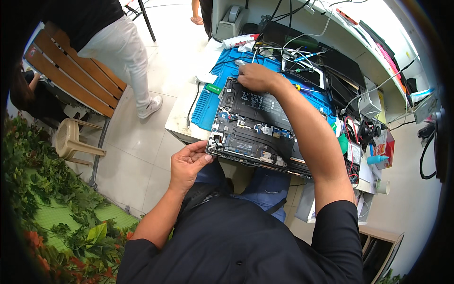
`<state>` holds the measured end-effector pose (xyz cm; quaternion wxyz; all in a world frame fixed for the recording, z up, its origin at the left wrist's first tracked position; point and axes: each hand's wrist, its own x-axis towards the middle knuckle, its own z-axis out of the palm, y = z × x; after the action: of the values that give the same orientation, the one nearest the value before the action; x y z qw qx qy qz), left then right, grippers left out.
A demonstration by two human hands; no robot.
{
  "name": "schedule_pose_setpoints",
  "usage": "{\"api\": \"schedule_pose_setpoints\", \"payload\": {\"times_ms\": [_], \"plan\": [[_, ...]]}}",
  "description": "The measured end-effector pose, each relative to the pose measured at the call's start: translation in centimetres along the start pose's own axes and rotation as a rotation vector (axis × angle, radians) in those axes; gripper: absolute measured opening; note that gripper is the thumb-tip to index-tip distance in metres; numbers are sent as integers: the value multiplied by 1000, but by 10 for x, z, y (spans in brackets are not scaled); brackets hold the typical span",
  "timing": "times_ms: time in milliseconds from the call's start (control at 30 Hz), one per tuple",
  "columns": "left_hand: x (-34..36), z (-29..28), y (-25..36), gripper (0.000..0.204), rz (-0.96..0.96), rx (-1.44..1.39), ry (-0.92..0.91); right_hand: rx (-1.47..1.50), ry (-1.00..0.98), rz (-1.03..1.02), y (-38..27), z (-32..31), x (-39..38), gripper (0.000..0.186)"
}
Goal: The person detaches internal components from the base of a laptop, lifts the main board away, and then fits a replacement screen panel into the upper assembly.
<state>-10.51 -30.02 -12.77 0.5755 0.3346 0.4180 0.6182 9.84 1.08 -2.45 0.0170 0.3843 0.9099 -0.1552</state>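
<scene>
An opened laptop [246,136] lies with its inside facing up, its dark battery [265,108] and circuit boards bare. Its near edge reaches past the table toward my lap. My left hand [185,166] grips the near left corner between thumb and fingers. At the far edge of the battery is my right hand [254,78], its fingers curled in and pointing down; whatever they hold is hidden. My right forearm crosses over the laptop's right part. Beneath the laptop spreads a blue work mat [204,112], with a small green tag [213,88] beside the laptop's far left corner.
A yellow-tipped screwdriver [302,88] lies right of my right wrist. Cables [283,49], a white tube [238,41] and dark panels [343,64] crowd the back. A blue bottle [377,159] is at right. Another person in white trousers [127,52] stands left, near a stool [71,139].
</scene>
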Motion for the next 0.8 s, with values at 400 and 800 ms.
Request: {"api": "schedule_pose_setpoints", "payload": {"times_ms": [400,800], "plan": [[2,6,7,46,23,36,-43,43,98,-173,-1,-21,-11,41],[14,22,69,44,260,890,-196,-57,178,47,-14,1,-22,43]]}}
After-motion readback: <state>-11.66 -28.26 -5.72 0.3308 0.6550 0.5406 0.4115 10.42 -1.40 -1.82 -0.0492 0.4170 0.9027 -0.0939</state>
